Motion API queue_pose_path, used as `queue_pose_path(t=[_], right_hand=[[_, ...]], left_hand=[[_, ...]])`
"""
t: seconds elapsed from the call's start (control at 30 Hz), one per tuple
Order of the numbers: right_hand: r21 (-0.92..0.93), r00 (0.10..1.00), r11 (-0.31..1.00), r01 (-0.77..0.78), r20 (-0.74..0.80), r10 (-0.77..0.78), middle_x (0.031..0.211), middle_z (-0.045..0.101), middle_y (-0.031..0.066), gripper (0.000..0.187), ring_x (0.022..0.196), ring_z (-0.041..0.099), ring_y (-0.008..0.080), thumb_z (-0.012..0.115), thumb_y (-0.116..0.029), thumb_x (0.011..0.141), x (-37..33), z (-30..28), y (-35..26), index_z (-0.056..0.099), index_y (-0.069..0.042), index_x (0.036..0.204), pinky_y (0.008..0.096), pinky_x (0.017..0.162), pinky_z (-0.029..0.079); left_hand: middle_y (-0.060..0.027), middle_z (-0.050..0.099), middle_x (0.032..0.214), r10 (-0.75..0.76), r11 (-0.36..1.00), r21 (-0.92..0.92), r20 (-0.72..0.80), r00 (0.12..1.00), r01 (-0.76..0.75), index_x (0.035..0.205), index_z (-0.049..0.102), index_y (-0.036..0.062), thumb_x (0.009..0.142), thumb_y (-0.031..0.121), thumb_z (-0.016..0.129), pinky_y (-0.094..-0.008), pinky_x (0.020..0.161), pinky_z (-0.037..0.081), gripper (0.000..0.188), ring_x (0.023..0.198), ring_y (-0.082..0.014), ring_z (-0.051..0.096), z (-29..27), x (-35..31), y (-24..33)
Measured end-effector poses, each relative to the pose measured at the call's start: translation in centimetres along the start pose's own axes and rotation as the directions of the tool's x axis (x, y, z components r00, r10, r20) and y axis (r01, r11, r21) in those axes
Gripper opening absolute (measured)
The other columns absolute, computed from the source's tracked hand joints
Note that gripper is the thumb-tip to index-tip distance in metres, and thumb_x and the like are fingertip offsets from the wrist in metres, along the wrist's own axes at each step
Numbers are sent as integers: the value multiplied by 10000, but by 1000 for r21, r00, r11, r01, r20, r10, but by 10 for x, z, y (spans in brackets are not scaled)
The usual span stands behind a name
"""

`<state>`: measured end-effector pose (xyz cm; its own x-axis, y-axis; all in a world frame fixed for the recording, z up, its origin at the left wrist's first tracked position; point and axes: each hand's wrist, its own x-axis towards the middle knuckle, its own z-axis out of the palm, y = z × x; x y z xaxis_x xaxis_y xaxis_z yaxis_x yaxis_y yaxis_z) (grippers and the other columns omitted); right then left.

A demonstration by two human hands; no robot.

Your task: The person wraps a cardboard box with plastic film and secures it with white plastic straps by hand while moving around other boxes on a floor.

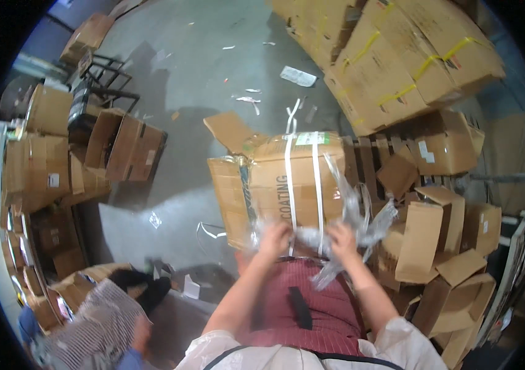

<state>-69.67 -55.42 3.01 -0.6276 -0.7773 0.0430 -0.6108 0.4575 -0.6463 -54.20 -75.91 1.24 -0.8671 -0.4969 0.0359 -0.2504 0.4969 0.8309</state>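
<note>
A large brown cardboard box (267,185) stands right in front of me, with two white straps (317,185) running over it side by side. Crumpled clear plastic film (352,206) hangs along its right side and crosses its near edge. At that edge my left hand (275,238) is closed on a bunch of the film, slightly blurred. My right hand (341,240) also grips the film, a short way to the right. Between the two hands a twisted length of film lies across the straps. An open flap (228,131) sticks out at the box's far left corner.
Tall strapped cartons (392,68) stand at the far right. Opened boxes (441,234) are piled close on my right, and more cartons (37,163) line the left. A co-worker in a checked top (93,327) is at lower left. Paper scraps (298,76) litter the grey floor.
</note>
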Motion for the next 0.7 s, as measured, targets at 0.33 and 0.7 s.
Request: queue_pose_path(t=[0.33,0.7], right_hand=[[-247,860,926,-286,359,362,1055,585,259,366,952,569,438,576,-36,684,-38,-54,14,577,-30,1050,495,831,458],[657,788,444,-609,438,434,1041,663,125,383,928,612,201,639,25,738,141,-192,-117,607,88,1115,301,829,465]], left_hand=[[-135,581,851,-77,996,53,9,997,77,898,643,71,776,134,654,-459,780,463,138,854,-346,571,36,-21,88],[-127,554,1142,72,962,253,-591,803,100,1079,621,57,795,77,624,-406,975,352,285,1147,-297,465,-170,75,147]])
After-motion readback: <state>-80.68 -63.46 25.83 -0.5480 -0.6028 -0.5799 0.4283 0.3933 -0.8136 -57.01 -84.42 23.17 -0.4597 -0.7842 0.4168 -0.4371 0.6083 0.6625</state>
